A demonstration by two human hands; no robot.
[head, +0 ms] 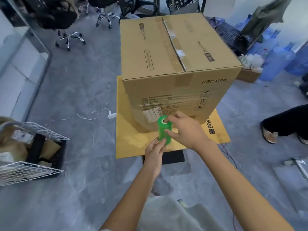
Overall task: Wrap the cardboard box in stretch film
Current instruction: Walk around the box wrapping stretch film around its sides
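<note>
One wire basket, tipped on its side on the floor at far left, brown packages inside. Two swivel chairs at upper left, chrome star bases. One white cable with plug on the floor, ending just beside the sheet. One flat yellow cardboard sheet, centre. One box standing on the sheet, top seam taped, a band of clear film across its near face. One green roll of film, upright, held in front of the box's lower near face. One left hand, fingers pinched on the roll's lower end. One right hand, thumb and fingers closed on the roll's side and top. One other person's leg and foot, far right, on the floor.
</note>
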